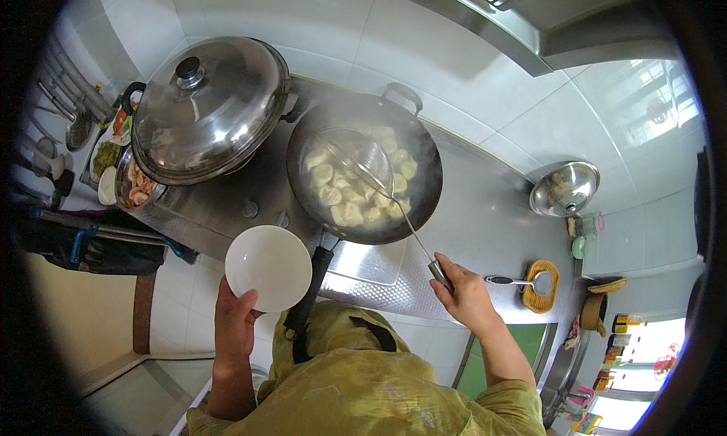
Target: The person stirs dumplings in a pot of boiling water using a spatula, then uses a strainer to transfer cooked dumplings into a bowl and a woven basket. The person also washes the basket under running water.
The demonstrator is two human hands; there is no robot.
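My left hand (238,317) holds a white bowl (268,268) by its rim and underside, just in front of the stove; no food shows in it. My right hand (463,291) is closed round the handle of a wire-mesh skimmer (363,158). The skimmer's basket is tilted over a dark wok (423,209), above or touching the dumplings (347,213). Several dumplings lie in cloudy, steaming liquid. Steam blurs the far side of the wok. The wok's long black handle (311,291) points towards my body, beside the bowl.
A large lidded steel pot (210,118) stands left of the wok. Beyond it are a bowl of shrimp (139,183) and a plate of vegetables (108,152). To the right, a spatula (539,283) rests on a wicker basket (533,302); a steel lid (565,187) leans on the wall.
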